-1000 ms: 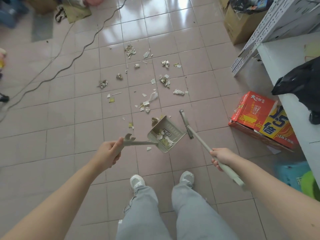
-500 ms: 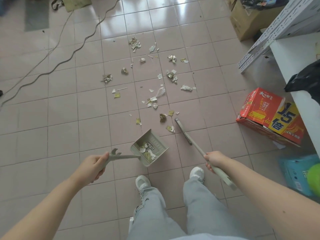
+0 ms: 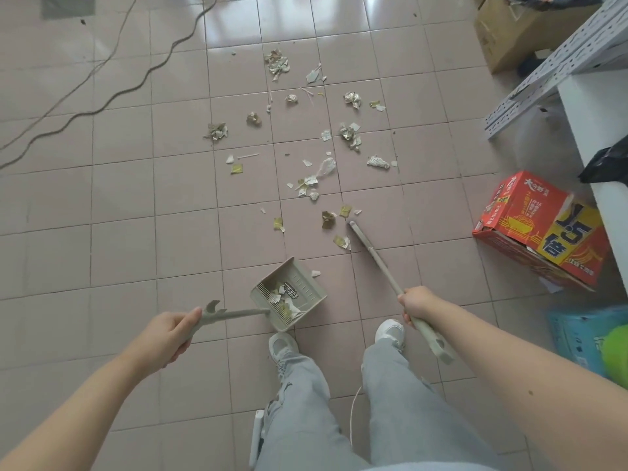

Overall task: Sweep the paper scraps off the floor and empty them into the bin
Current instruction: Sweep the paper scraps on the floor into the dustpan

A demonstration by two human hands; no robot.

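Observation:
Paper scraps [image 3: 350,134] lie scattered over the pink tiled floor ahead of me. My left hand [image 3: 170,334] grips the long handle of a beige dustpan [image 3: 289,292], which holds several scraps and sits just in front of my left shoe. My right hand [image 3: 416,304] grips the handle of a beige broom [image 3: 370,249]; its narrow head rests on the floor beside the nearest scraps [image 3: 341,241]. No bin is visible.
A red and yellow carton [image 3: 540,229] lies on the floor at the right, beside a white shelf unit [image 3: 591,107]. A brown cardboard box [image 3: 506,32] stands at the far right. Cables [image 3: 112,93] snake across the floor at the upper left. A blue-green package [image 3: 591,338] sits at the right edge.
I have stepped back from the scraps. The dustpan and the broom have drawn back toward my feet, and the scraps that lay by the dustpan's mouth are now apart from it.

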